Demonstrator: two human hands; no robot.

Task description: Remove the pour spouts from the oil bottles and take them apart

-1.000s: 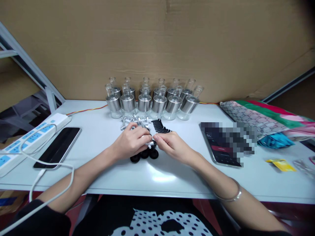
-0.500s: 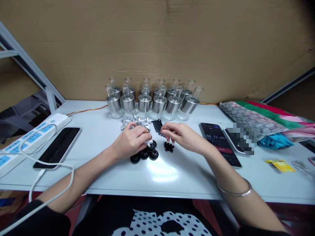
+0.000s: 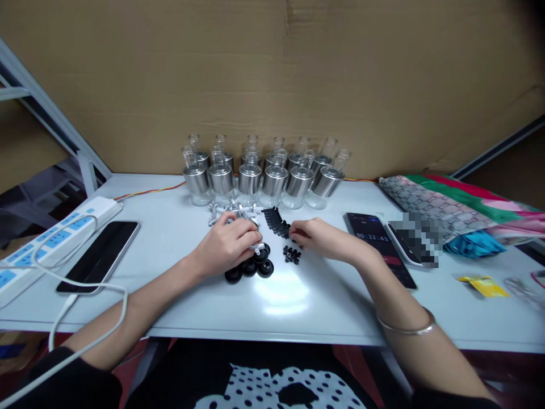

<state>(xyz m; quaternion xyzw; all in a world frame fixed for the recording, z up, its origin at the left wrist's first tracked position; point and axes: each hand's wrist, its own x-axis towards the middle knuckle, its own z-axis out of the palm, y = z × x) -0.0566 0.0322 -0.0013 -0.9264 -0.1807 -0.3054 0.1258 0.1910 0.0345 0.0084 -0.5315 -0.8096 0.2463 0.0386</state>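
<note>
My left hand (image 3: 230,241) is closed around a small silvery metal fitting (image 3: 258,247), whose end pokes out past the fingertips. Below those fingers lie several round black caps (image 3: 265,268), partly covered by the hand. More silvery fittings (image 3: 221,210) are heaped just behind it. My right hand (image 3: 317,238) has its fingers pinched together at the near end of a row of slim black tubes (image 3: 275,218). What the pinch holds, if anything, is hidden. Close under these fingers is a cluster of tiny black pieces (image 3: 292,255).
Two rows of glass bottles with steel sleeves (image 3: 249,179) line the back. On the left are a power strip (image 3: 63,238), a phone (image 3: 100,255) and a white cable (image 3: 85,282). A timer phone (image 3: 377,244), fabric bundle (image 3: 464,210) and yellow packet (image 3: 487,286) occupy the right.
My right hand has shifted slightly right, uncovering more of the black tube row, and its fingers have curled in. The left hand stays put with the fitting.
</note>
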